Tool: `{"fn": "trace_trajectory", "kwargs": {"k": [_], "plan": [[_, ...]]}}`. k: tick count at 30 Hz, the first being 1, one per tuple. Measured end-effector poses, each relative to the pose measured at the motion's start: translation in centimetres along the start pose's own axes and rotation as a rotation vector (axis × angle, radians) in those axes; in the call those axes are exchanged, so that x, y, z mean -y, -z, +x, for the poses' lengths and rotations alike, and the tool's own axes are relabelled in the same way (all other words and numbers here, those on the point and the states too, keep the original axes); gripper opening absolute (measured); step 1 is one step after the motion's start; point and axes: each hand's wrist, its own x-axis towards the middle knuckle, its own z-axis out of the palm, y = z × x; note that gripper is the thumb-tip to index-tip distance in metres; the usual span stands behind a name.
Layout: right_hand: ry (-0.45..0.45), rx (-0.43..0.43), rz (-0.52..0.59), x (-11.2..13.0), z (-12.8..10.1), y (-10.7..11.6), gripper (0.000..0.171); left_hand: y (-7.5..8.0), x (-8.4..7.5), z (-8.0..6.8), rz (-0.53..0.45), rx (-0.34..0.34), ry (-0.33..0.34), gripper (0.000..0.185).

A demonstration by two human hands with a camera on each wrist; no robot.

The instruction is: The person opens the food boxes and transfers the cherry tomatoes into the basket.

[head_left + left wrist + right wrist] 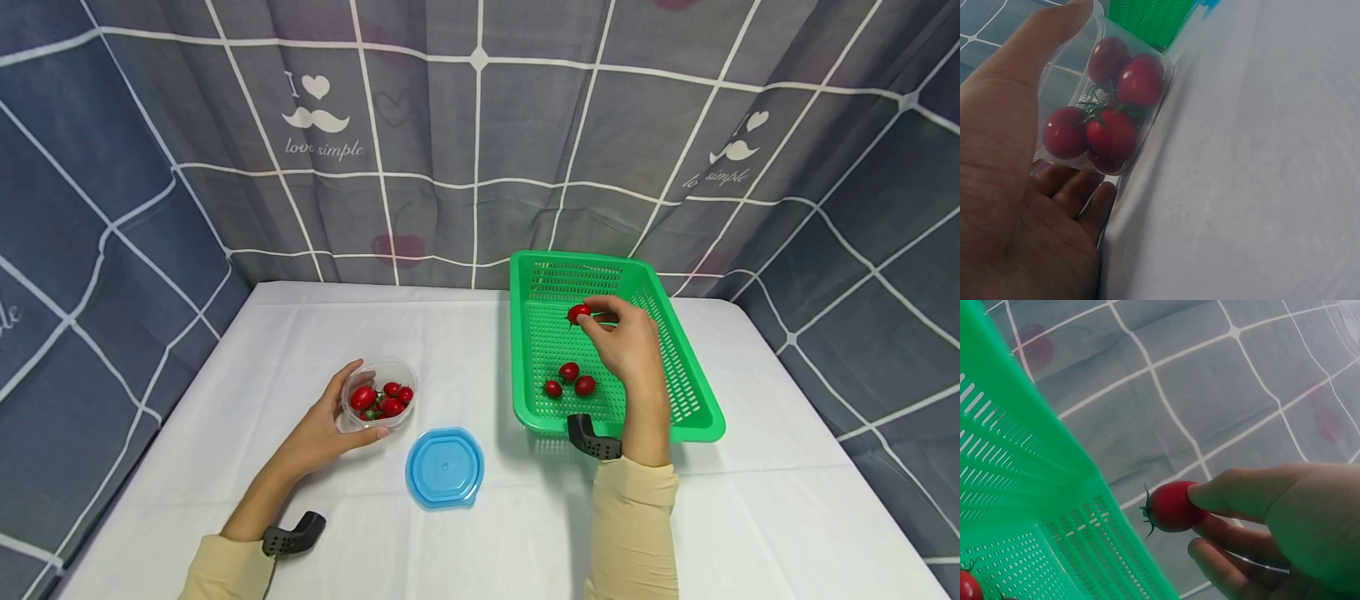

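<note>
My right hand [628, 343] pinches a cherry tomato [1175, 506] between thumb and fingers, above the green basket [525, 342]. A green stem end shows on that tomato in the right wrist view. Farther down, three cherry tomatoes [585, 385] lie on the basket's floor. On the left of the table, my left hand [318, 432] grips a clear plastic container [386, 367], thumb on the near side and fingers on the far side. Several cherry tomatoes [1141, 81] with green stems sit inside it, seen through its wall in the left wrist view.
A blue lid [446, 468] lies flat on the white tablecloth [337, 533] between the container and the basket. Grey checked curtains [420, 133] stand behind the table and along both sides. Each wrist wears a black device [294, 534].
</note>
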Motion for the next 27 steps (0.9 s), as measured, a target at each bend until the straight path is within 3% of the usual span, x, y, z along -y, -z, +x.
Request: {"fn": "trace_trajectory", "kwargs": {"k": [17,27], "plan": [[0.041,0.031,0.031,0.8,-0.1,-0.4,0.032,0.1,-0.1,0.0,-0.017,0.004,-0.017,0.110],[0.096,0.067,0.079,2.7,-0.4,-1.3,0.031,0.1,0.0,-0.1,-0.003,0.002,-0.017,0.109]]}}
